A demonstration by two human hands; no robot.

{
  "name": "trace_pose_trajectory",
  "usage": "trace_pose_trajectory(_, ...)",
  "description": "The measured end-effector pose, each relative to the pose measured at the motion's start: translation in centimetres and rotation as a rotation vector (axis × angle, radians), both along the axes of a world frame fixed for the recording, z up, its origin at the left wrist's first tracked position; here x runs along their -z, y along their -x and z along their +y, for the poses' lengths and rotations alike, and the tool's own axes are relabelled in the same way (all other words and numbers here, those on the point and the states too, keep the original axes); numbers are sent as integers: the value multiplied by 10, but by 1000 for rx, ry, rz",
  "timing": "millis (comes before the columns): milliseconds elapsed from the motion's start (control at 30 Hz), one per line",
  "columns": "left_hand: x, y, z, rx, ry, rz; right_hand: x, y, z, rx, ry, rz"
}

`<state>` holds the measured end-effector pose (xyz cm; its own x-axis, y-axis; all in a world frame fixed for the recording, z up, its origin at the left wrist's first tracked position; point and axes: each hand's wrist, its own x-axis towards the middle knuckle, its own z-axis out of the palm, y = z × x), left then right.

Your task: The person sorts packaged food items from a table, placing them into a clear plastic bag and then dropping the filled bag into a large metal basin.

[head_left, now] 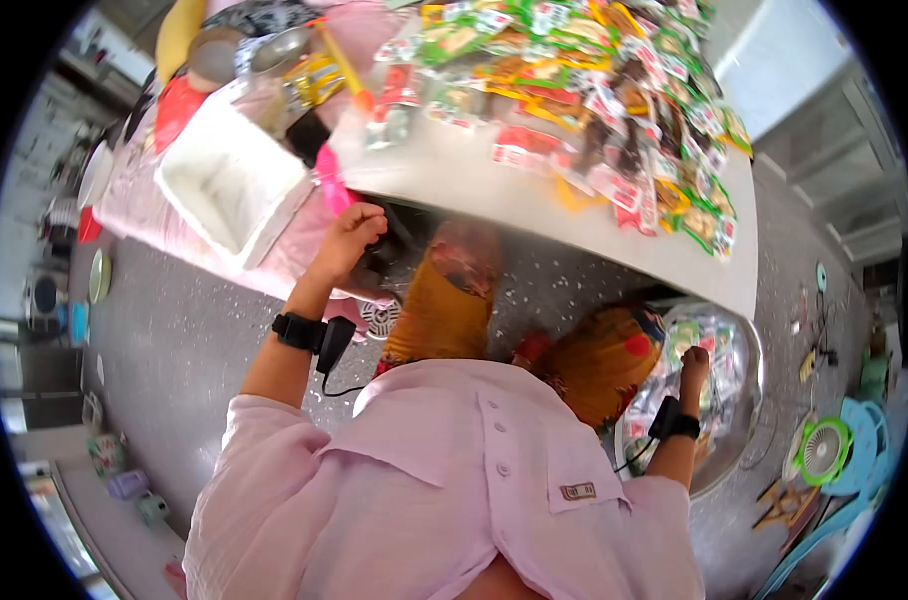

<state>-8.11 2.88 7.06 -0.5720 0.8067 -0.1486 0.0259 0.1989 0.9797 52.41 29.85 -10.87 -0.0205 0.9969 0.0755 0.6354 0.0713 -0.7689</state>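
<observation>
My left hand (354, 238) is raised at the table's front edge, fingers curled in. A bright pink plastic piece (330, 178) lies right at its knuckles; I cannot tell what, if anything, is inside the fingers. Beside it on the left stands a white rectangular tub (229, 180). My right hand (693, 368) hangs low at my side, over a large metal basin (752, 400) on the floor. Several small sealed packets (719, 355) fill that basin. The fingers of this hand are mostly hidden by the viewing angle.
Many colourful sealed food packets (624, 100) are heaped on the white table (434, 165). Metal bowls (282, 50) and a yellow packet (316, 80) stand on the pink cloth (139, 215) at left. A green fan (824, 450) and blue chair (867, 440) are at right.
</observation>
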Motion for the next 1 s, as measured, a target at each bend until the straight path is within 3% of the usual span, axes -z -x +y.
trace_pose_trajectory(133, -2, 74, -43, -170, -51, 544, -72, 63, -16, 29, 157, 273)
trace_pose_trajectory(233, -24, 122, -73, -422, 152, 887, -92, 86, -16, -36, 118, 339)
trace_pose_trajectory(367, 12, 203, -113, -320, 375, 910, -122, 116, -22, -14, 92, 386)
trace_pose_trajectory(500, 18, 219, -113, -86, 580, 752, -139, 133, -24, -30, 79, 368)
trace_pose_trajectory(733, 29, 228, -113, -64, 565, 811, -150, 147, -39, -37, 94, 344)
trace_pose_trajectory(833, 23, 221, -114, -105, 415, 762, -154, 152, -43, -30, 72, 340)
trace_pose_trajectory(1000, 16, 215, -112, 21, 538, 712, -150, 159, -42, -51, 69, 333)
